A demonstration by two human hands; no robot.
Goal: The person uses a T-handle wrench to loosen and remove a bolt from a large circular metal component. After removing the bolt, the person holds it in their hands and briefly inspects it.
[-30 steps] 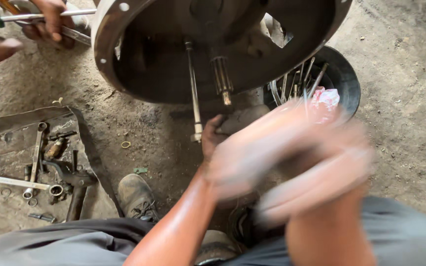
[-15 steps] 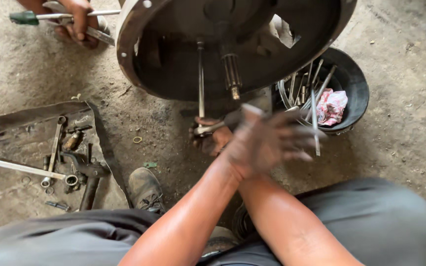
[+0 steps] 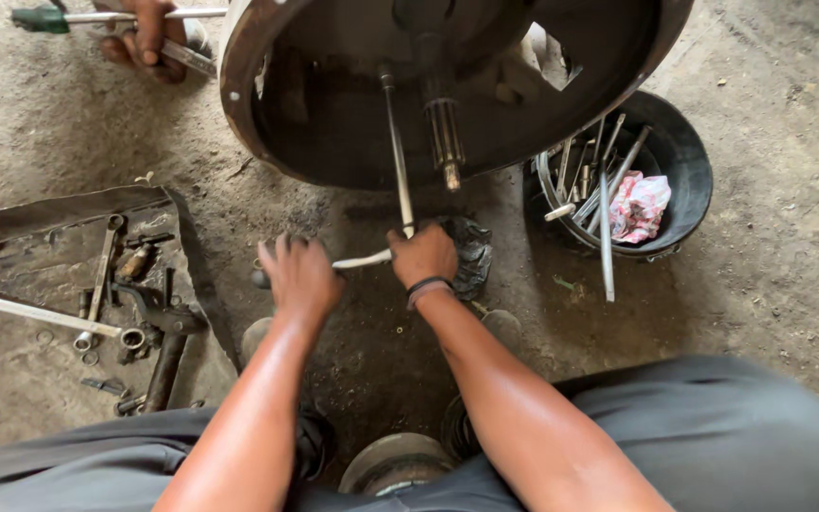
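Note:
A large rusty round metal housing (image 3: 334,142) stands tilted over the dirt floor, with a splined shaft (image 3: 445,137) and a long thin rod (image 3: 396,161) hanging out of it. My right hand (image 3: 422,254) is closed around the lower end of that rod, where a ratchet handle (image 3: 362,260) joins it. My left hand (image 3: 299,275) lies over the handle's dark left end, fingers spread over it. A dark rag (image 3: 471,254) sits just right of my right hand.
Another person's hand (image 3: 149,38) at the top left holds a green-handled screwdriver (image 3: 97,16). Wrenches and sockets (image 3: 106,284) lie on a dark mat at left. A black bucket (image 3: 684,161) with metal rods and a pink cloth (image 3: 639,204) stands at right.
My hands were blurred and raised in front of me; they have dropped forward to the rod and handle under the housing. The view has shifted slightly.

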